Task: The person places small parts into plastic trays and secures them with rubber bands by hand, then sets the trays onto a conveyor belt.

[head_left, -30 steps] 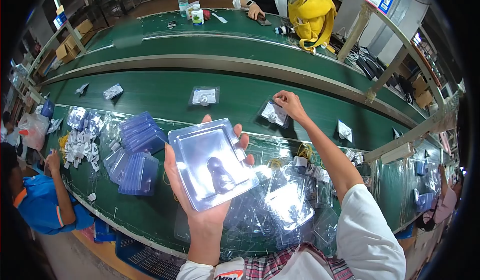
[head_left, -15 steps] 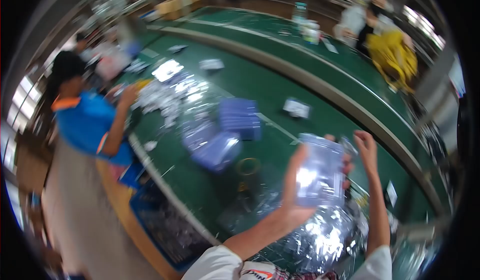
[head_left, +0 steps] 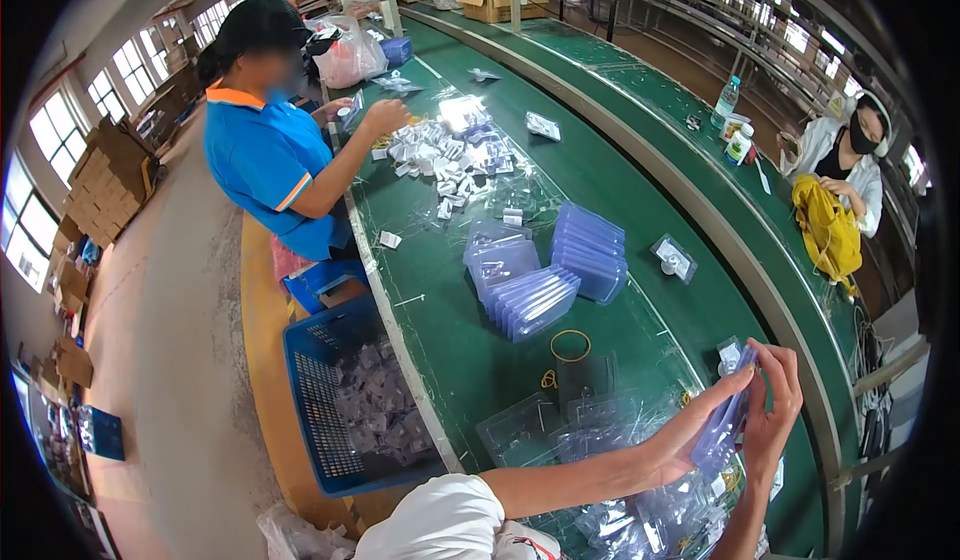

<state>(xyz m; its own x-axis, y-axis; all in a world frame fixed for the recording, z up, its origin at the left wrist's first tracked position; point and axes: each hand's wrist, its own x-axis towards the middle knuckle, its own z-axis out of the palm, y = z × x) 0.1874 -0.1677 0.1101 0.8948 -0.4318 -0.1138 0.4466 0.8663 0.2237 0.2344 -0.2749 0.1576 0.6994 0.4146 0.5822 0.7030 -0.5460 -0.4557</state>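
Note:
A stack of clear, bluish plastic blister shells (head_left: 722,428) is held edge-on at the lower right. My left hand (head_left: 682,442) grips it from the left, with the thumb along its upper edge. Curled round the upper right edge of the same stack are the fingers of my right hand (head_left: 776,405); some fingertips are hidden. Below both hands lies a shiny pile of packed clear shells (head_left: 640,515). A small filled pack (head_left: 730,357) sits on the belt just beyond the stack.
Rows of empty shells (head_left: 590,250) stand on the green belt (head_left: 480,390), near a yellow rubber band (head_left: 571,346). A co-worker in blue (head_left: 265,175) handles small parts by a white heap (head_left: 440,155). A blue crate (head_left: 330,430) stands beside the belt; another person (head_left: 850,160) sits across.
My left hand has moved right and turned the shell stack from face-on to edge-on. My right hand, earlier raised apart with curled fingers, has come onto the stack. The view has shifted.

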